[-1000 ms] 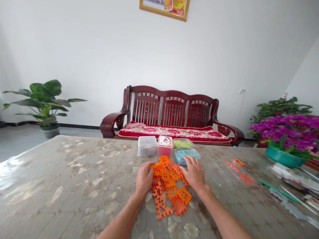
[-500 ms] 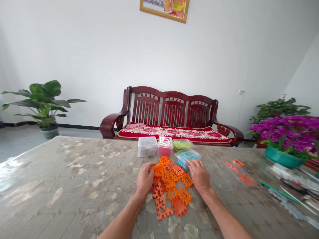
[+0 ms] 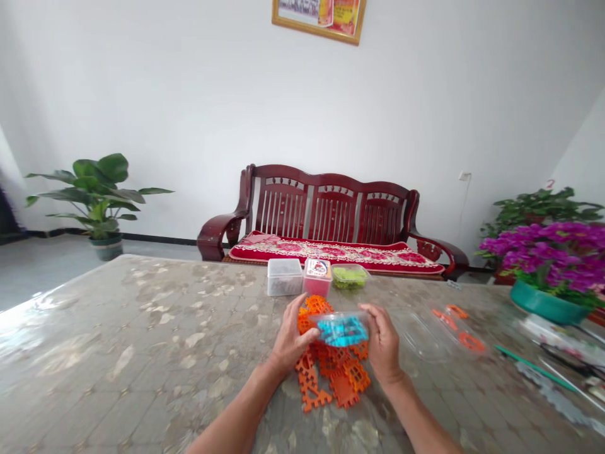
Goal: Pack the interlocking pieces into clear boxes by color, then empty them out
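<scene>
A person seated or standing at a table with a glossy patterned cover holds a clear tub of blue pieces between two bare hands, over a loose heap of orange interlocking pieces at the middle of the near side. The left hand grips the tub's left end, its thumb along the near side and its fingers reaching toward the far side; the right hand clasps the right end, fingers bent around the corner, though the thumb's exact place cannot be told. The tub is slightly blurred, and whether its bottom touches the heap is unclear. Just beyond the heap, from left to right, stand a frosted box of grey pieces, a red-filled box with a printed label on top and a clear tub of yellow-green pieces. To the right lie a clear plastic lid and, near it, a few separate orange pieces. Farther right are a thin green stick, a grey jagged strip and purple flowers in a teal pot. A dark red wooden bench stands beyond the table.
</scene>
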`<move>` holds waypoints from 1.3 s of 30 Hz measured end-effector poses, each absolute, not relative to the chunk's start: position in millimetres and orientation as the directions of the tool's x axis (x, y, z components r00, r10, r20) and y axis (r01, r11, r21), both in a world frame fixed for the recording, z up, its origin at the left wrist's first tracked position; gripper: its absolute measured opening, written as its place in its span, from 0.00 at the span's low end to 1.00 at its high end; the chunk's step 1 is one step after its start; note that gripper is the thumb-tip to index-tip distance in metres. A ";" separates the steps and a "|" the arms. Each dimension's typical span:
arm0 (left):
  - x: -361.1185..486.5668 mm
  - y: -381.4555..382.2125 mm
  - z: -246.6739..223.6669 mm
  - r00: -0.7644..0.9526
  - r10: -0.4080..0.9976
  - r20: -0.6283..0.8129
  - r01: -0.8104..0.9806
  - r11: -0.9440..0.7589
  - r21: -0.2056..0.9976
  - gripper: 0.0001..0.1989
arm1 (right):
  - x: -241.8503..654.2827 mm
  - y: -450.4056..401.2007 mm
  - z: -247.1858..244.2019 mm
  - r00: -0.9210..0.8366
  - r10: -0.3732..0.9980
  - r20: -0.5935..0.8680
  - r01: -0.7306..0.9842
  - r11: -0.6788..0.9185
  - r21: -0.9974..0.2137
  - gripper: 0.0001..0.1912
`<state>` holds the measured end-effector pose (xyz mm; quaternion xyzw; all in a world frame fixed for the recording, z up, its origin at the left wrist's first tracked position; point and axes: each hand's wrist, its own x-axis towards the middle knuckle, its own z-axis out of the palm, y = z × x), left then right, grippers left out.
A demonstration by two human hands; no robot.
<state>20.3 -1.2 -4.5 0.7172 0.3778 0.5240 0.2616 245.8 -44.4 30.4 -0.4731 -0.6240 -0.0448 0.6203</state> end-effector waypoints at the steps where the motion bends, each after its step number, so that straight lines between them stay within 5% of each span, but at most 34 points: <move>1: 21.4 -4.1 -3.7 0.211 0.797 0.566 0.269 -0.604 0.750 0.37 | 240.6 -45.0 29.7 0.210 0.551 0.807 0.629 0.556 -0.543 0.13; 9: 22.1 -11.5 -3.1 0.293 0.718 0.631 0.404 -0.691 0.599 0.43 | 225.9 -45.7 27.1 0.276 0.612 0.741 0.518 0.555 -0.651 0.13; 14: 20.7 -12.4 2.1 0.240 0.735 0.635 0.500 -0.654 0.568 0.28 | 227.4 -47.6 25.5 0.198 0.658 0.727 0.534 0.549 -0.643 0.14; 22: 15.3 -9.7 0.9 0.220 0.606 0.764 0.598 -0.703 0.385 0.28 | 226.2 -68.3 41.5 -0.280 0.479 0.832 0.697 0.698 -0.168 0.17; 28: 14.5 -16.2 7.0 0.293 0.565 0.771 0.626 -0.723 0.292 0.27 | 217.9 -66.6 40.6 -0.381 0.416 0.826 0.738 0.675 0.000 0.14; 39: 14.1 -15.0 1.9 0.302 0.601 0.740 0.630 -0.708 0.318 0.25 | 218.4 -64.3 34.6 -0.277 0.548 0.789 0.745 0.641 -0.184 0.13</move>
